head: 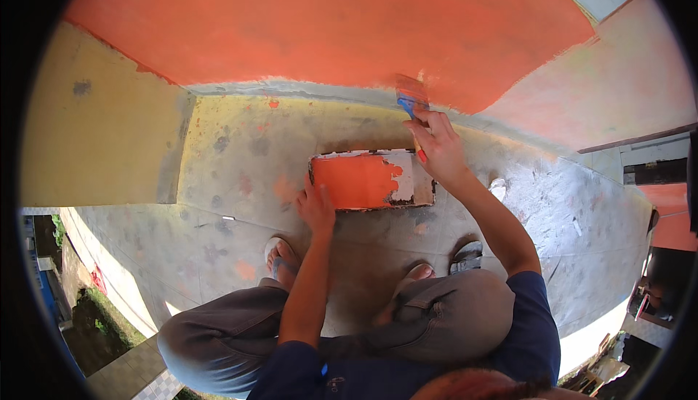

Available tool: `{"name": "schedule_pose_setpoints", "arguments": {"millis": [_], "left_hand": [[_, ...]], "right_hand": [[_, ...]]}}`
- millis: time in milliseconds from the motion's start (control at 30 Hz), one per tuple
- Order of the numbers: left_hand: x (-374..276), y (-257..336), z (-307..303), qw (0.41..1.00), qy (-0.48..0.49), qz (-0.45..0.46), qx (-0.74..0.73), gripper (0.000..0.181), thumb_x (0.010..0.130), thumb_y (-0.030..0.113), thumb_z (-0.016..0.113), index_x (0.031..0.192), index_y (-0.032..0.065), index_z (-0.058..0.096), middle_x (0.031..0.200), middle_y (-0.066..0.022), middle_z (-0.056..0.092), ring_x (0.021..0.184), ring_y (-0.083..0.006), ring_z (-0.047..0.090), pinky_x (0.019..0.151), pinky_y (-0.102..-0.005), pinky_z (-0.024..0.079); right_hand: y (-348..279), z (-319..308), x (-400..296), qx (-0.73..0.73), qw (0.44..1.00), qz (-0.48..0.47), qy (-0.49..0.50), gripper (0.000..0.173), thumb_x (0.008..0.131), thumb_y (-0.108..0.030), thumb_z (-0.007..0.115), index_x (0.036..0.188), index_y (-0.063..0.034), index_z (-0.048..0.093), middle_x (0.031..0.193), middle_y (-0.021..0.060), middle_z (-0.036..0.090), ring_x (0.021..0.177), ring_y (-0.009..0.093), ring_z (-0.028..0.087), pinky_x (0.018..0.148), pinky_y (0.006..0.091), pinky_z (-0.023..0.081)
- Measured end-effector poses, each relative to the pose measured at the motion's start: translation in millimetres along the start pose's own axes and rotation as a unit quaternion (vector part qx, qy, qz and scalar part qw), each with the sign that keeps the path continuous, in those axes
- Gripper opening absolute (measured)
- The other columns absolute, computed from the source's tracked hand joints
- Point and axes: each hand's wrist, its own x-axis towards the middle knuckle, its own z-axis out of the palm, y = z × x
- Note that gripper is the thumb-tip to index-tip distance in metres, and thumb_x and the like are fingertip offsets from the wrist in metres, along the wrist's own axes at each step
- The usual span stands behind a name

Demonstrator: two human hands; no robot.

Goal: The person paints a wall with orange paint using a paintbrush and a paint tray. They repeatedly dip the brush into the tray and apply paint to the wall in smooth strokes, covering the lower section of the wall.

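My right hand (pixel 443 143) grips a flat paintbrush (pixel 410 97) with a blue band and a red-tipped handle. Its blurred bristles meet the orange-painted wall (pixel 338 29) near the bottom edge, just above an unpainted grey strip (pixel 305 88). On the floor before me lies a shallow rectangular paint tray (pixel 423 193), its rim caked with dried paint. Orange paint (pixel 354 182) covers most of its inside, with a pale bare patch at the right. My left hand (pixel 317 206) holds the tray's left side, fingers over the rim.
A yellowish wall (pixel 109 122) stands at the left, and a paler wall section (pixel 616 83) at the right. Paint spots mark the concrete floor (pixel 234 182). A dark sandal (pixel 467 258) lies by my right foot; a small white stick (pixel 228 218) lies left.
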Motion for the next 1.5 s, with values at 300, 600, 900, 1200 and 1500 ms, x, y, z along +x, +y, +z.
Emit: {"name": "schedule_pose_setpoints", "arguments": {"millis": [300,600,900,1200,1500], "left_hand": [[0,-3,3,1.000,0.023,0.007,0.000,0.054,0.103,0.042,0.056,0.151,0.0166,0.052,0.114,-0.0183,0.063,0.106,-0.0399,0.056,0.093,-0.0523,0.045],[2,-2,1,1.000,0.019,-0.009,-0.003,0.053,0.102,0.041,0.057,0.150,0.0166,0.053,0.116,-0.0175,0.063,0.110,-0.0394,0.054,0.095,-0.0537,0.044],[5,9,1,0.999,0.037,-0.012,-0.009,0.053,0.102,0.039,0.059,0.148,0.0143,0.055,0.115,-0.0171,0.062,0.110,-0.0380,0.053,0.096,-0.0536,0.042],[4,7,-2,0.999,0.048,-0.016,-0.009,0.047,0.101,0.038,0.059,0.142,0.0142,0.060,0.114,-0.0165,0.063,0.110,-0.0379,0.055,0.095,-0.0536,0.043],[36,24,9,0.987,0.029,-0.154,0.041,0.055,0.101,0.056,0.053,0.137,0.0147,0.063,0.128,-0.0161,0.061,0.124,-0.0390,0.051,0.105,-0.0592,0.034]], "right_hand": [[-10,-11,12,-0.012,1.000,0.019,0.006,0.035,0.074,0.005,0.072,0.108,-0.0023,0.071,0.117,0.0084,0.062,0.105,0.030,0.063,0.085,0.0417,0.057],[-7,-31,32,-0.030,0.999,0.037,-0.002,0.039,0.074,0.007,0.073,0.111,-0.0037,0.072,0.117,0.0105,0.062,0.106,0.030,0.063,0.083,0.0409,0.058],[9,-13,29,-0.037,0.999,0.017,-0.006,0.031,0.077,0.005,0.069,0.107,-0.0022,0.070,0.117,0.0091,0.060,0.104,0.029,0.062,0.076,0.0408,0.059],[4,-11,27,-0.032,0.999,0.015,-0.006,0.041,0.068,0.008,0.072,0.108,-0.0032,0.071,0.120,0.0101,0.062,0.106,0.030,0.063,0.081,0.0410,0.058],[8,-24,29,-0.032,0.999,-0.009,0.003,0.031,0.080,0.001,0.073,0.110,-0.0041,0.070,0.121,0.0100,0.063,0.103,0.028,0.066,0.083,0.0387,0.059]]}}
